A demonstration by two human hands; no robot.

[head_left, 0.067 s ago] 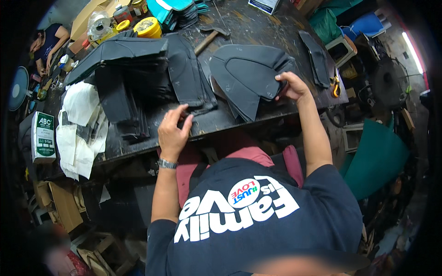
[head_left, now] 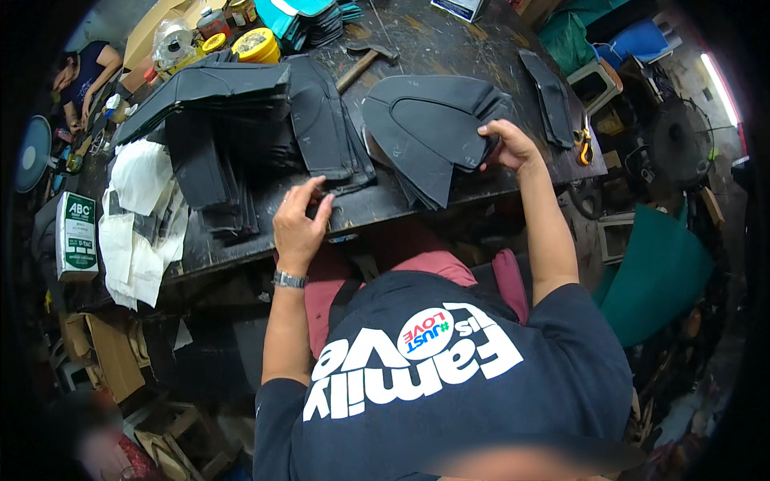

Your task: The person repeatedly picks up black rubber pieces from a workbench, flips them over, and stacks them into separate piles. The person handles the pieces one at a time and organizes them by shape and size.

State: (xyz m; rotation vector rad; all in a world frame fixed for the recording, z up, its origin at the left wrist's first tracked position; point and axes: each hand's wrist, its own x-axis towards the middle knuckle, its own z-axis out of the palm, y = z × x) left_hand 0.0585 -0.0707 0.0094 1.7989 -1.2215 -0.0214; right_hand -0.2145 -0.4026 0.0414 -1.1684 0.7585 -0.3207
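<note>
My right hand [head_left: 511,146] grips the right edge of a stack of black curved panels [head_left: 437,112], thumb on top and fingers underneath. The panels look like flat cut sheet material with raised seam lines and small chalk-like marks; their left side rests on the dark table. At the table's front edge is my left hand [head_left: 300,220], thumb and fingers apart with nothing between them. Its fingertips are close to the lower end of a second stack of black panels [head_left: 321,128]; whether they touch it I cannot tell. A larger pile of black panels [head_left: 212,88] lies farther left.
A hammer [head_left: 362,66] lies behind the stacks on the dark table [head_left: 449,44]. Narrow black pieces [head_left: 547,100] and orange-handled scissors [head_left: 586,150] are at the right. White sheets [head_left: 132,256] and a green-and-white tin [head_left: 78,235] stand left. Another person [head_left: 88,76] sits far left.
The view has shifted very slightly. My right hand keeps its grip on the panels, and my left hand stays by the table's edge.
</note>
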